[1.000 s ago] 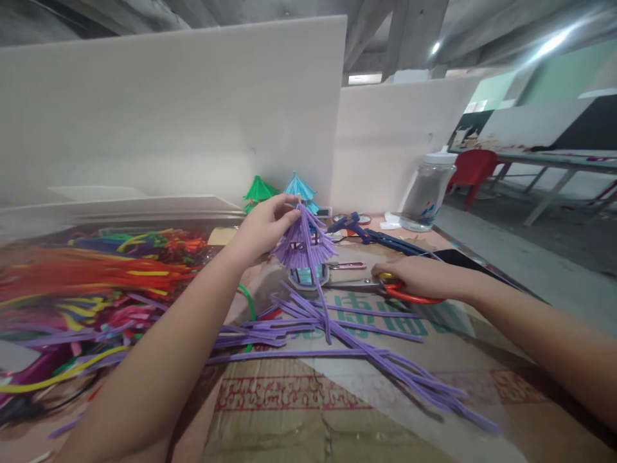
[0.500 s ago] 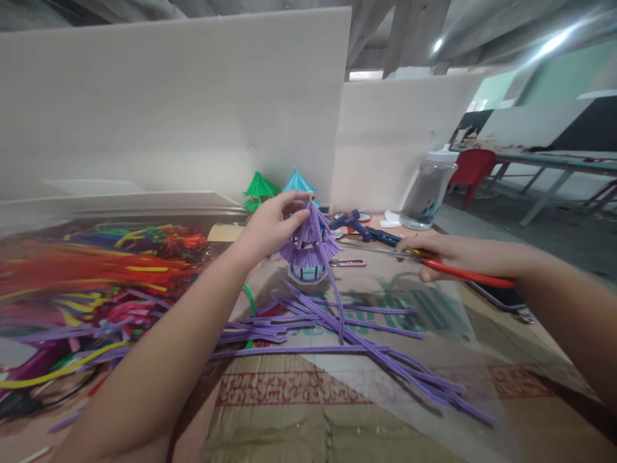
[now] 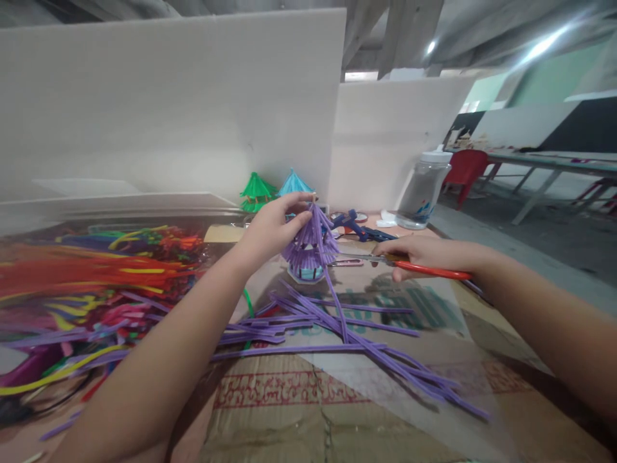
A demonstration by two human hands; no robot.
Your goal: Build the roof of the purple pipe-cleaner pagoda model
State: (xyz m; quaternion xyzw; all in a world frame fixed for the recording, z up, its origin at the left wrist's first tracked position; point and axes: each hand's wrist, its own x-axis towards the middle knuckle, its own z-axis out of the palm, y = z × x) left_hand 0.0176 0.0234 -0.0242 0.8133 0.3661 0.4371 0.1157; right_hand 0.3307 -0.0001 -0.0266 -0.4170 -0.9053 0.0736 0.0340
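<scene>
White boards (image 3: 159, 109) close off the back of this table. Far left's a messy pile of coloured chenille stems (image 3: 91, 270), so that side's pretty cramped. Left hand (image 3: 274, 225) has thumb and fingers pinching the tip of the purple model pavilion (image 3: 312, 256), which stands mid-table in front of a green pavilion (image 3: 259, 190) and a blue pavilion (image 3: 295, 182). Both roof tiers look mostly covered, I'd say, but one long purple stem (image 3: 337, 302) hangs uncut well past the eaves. Right hand (image 3: 419, 254) is curled around red-handled scissors (image 3: 427, 268), blades near that stem; can't tell if they touch. Most elbow room's on the cardboard (image 3: 270, 427) up front. Water bottle (image 3: 418, 193) sits near the right edge.
</scene>
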